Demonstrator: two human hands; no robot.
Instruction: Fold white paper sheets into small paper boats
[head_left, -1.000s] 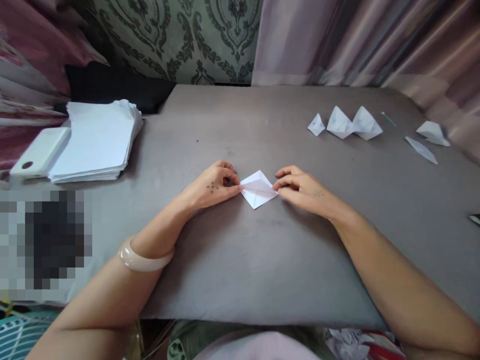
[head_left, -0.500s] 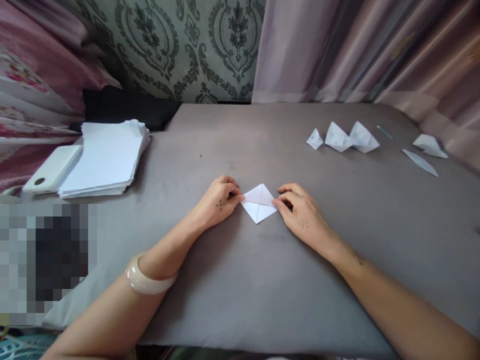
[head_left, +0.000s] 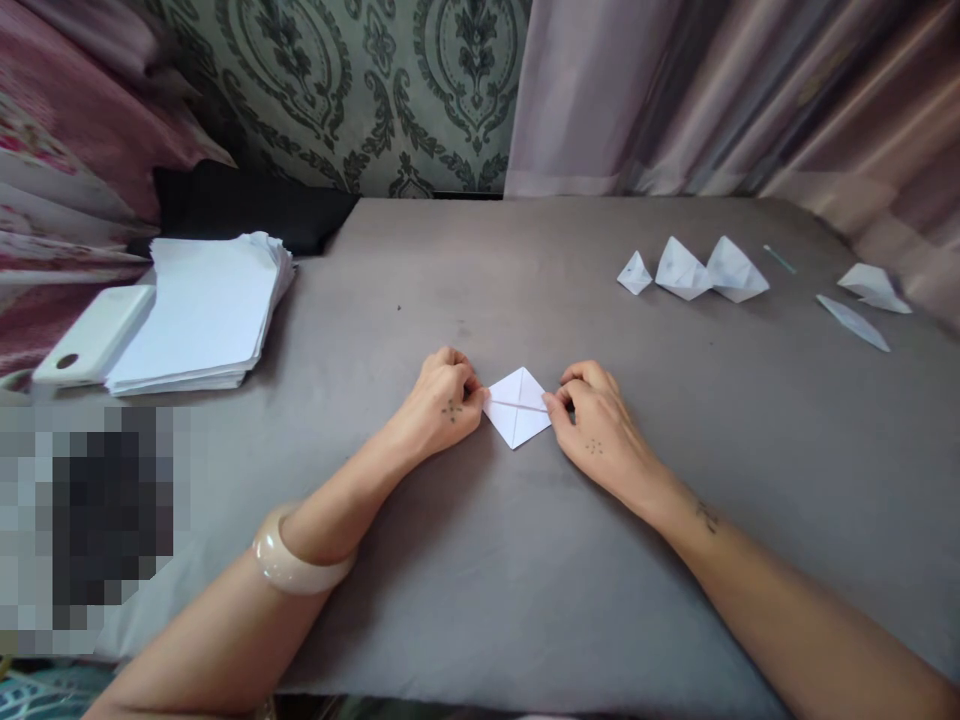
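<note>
A: In the head view, where do we have the folded paper diamond (head_left: 529,425)?

B: Flat or nearly flat on the grey cloth-covered surface (head_left: 465,570), between our two hands and in front of us. Our left hand (head_left: 450,405) pinches its left corner; our right hand (head_left: 600,430) pinches the right one. The hands are apart, joined only through the paper.

A: How should we expect it to handle?

B: Very light, we'd judge, a bit springy along the folds, and easy to crumple or tear if we pull. It looks dry, so hardly slippery. The side corners suit a thumb-and-finger pinch; we'd keep pressure off the middle, where the layers meet.

A: And which way does it point?

B: One free corner points away from us, towards the patterned wall (head_left: 382,110), and the opposite one towards us. A seam crosses from hand to hand, dipping slightly to our right, and another crease runs between the free corners. The sides look nearly equal, so we can't name a sure long axis.

A: What lies around it?

B: Our paper stack (head_left: 199,310) is far left; a small folded paper piece (head_left: 635,274) sits beyond, to the right.
</note>
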